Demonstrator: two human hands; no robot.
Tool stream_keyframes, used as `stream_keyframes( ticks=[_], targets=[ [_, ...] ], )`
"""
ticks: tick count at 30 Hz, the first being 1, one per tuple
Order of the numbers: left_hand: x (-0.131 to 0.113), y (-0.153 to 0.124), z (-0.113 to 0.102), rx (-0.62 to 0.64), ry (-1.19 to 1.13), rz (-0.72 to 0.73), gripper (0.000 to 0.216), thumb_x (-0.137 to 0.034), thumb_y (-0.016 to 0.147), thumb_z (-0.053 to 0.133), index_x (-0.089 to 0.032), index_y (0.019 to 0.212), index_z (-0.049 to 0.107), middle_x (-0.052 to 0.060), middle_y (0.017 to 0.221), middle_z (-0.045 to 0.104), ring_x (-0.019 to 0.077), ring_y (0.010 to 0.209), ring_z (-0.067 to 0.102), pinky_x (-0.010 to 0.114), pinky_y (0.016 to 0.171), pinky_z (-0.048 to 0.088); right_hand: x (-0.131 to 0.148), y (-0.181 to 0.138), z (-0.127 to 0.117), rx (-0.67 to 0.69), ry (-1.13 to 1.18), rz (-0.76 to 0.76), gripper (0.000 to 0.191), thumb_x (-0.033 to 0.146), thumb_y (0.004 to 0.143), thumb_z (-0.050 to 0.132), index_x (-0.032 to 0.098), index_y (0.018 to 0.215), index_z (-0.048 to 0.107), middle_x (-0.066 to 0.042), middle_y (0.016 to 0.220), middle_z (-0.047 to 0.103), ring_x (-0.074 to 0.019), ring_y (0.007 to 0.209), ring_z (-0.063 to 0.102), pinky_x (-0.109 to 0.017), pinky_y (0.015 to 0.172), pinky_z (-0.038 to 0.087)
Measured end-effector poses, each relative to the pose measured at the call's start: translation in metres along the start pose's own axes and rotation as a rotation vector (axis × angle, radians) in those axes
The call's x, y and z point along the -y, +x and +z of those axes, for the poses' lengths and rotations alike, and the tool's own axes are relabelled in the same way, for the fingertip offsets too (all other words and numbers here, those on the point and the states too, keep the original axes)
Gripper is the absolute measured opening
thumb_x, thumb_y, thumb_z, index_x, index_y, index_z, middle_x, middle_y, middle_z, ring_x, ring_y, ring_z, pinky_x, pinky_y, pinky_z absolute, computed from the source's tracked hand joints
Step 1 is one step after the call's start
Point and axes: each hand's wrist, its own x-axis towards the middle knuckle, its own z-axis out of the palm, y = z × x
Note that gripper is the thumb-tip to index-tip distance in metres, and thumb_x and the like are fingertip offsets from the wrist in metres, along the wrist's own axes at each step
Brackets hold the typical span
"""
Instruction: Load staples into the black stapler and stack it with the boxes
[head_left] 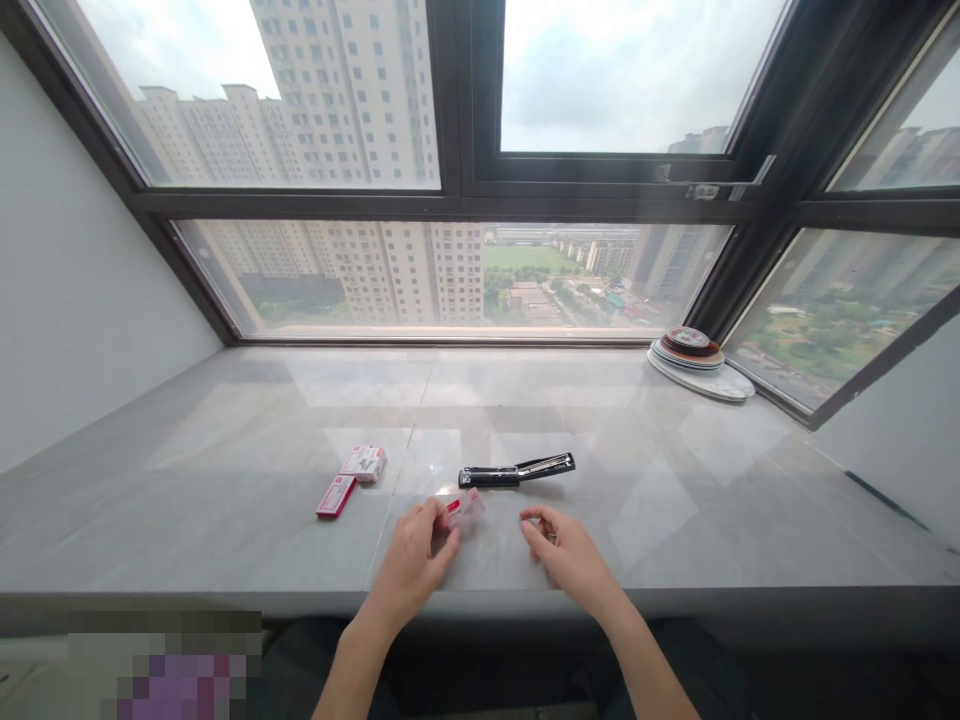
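My left hand holds a small pink-and-white packet with red print between thumb and fingers, just above the sill. To its right, my right hand is closed in a loose pinch; a tiny bit of something shows by its fingers, too small to name. Beyond both hands lies a black stapler, swung wide so that its metal inside shows. Off to the left, a white box with a printed picture touches a flat red box with a pale label.
The pale marble sill ends at a front edge under my wrists. A stack of round plates or lids sits in the far right corner, by the dark window frame. A white wall bounds the left side.
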Motion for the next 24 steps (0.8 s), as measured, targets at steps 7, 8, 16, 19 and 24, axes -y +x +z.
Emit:
stream_keyframes(
  ticks=[7, 8, 16, 19, 24],
  targets=[
    [-0.027, 0.014, 0.014, 0.199, -0.187, 0.055, 0.024, -0.035, 0.095, 0.057, -0.023, 0.114, 0.05, 0.0, 0.087, 0.062, 0.0188, 0.083, 0.057, 0.03, 0.08, 0.045, -0.008, 0.014, 0.012, 0.051, 0.07, -0.062, 0.04, 0.057, 0.089, 0.06, 0.018, 0.084, 0.061, 0.003, 0.06, 0.055, -0.0115, 0.054, 0.046, -0.021, 0.05, 0.032],
    [-0.026, 0.016, 0.014, 0.217, -0.198, 0.055, 0.031, -0.036, 0.094, 0.058, -0.023, 0.121, 0.05, -0.002, 0.084, 0.061, 0.018, 0.079, 0.057, 0.03, 0.08, 0.044, -0.01, 0.016, 0.01, 0.063, 0.08, -0.058, 0.04, 0.057, 0.09, 0.06, 0.018, 0.083, 0.06, 0.003, 0.059, 0.054, -0.0109, 0.052, 0.044, -0.022, 0.049, 0.031],
    [-0.014, 0.026, 0.025, 0.2, -0.064, 0.103, 0.031, -0.043, 0.084, 0.073, -0.027, 0.111, 0.067, -0.004, 0.071, 0.061, 0.0173, 0.072, 0.056, 0.033, 0.082, 0.04, -0.013, 0.024, 0.003, 0.144, 0.025, 0.012, 0.038, 0.056, 0.092, 0.055, 0.019, 0.086, 0.059, 0.003, 0.057, 0.055, -0.0111, 0.047, 0.043, -0.023, 0.047, 0.028],
    [-0.012, 0.024, 0.026, 0.184, -0.058, 0.091, 0.034, -0.044, 0.082, 0.076, -0.029, 0.111, 0.069, -0.003, 0.076, 0.062, 0.0172, 0.073, 0.057, 0.033, 0.083, 0.039, -0.012, 0.028, -0.003, 0.144, -0.065, -0.015, 0.039, 0.054, 0.091, 0.057, 0.017, 0.08, 0.062, 0.001, 0.061, 0.058, -0.0116, 0.053, 0.046, -0.023, 0.05, 0.028],
    [-0.011, 0.019, 0.018, 0.176, -0.081, 0.075, 0.024, -0.04, 0.087, 0.071, -0.03, 0.108, 0.069, -0.003, 0.077, 0.063, 0.0175, 0.076, 0.058, 0.033, 0.084, 0.039, -0.013, 0.035, -0.033, 0.142, -0.194, 0.047, 0.038, 0.053, 0.09, 0.058, 0.017, 0.08, 0.061, 0.0, 0.061, 0.06, -0.0124, 0.055, 0.048, -0.024, 0.051, 0.03]
  ],
)
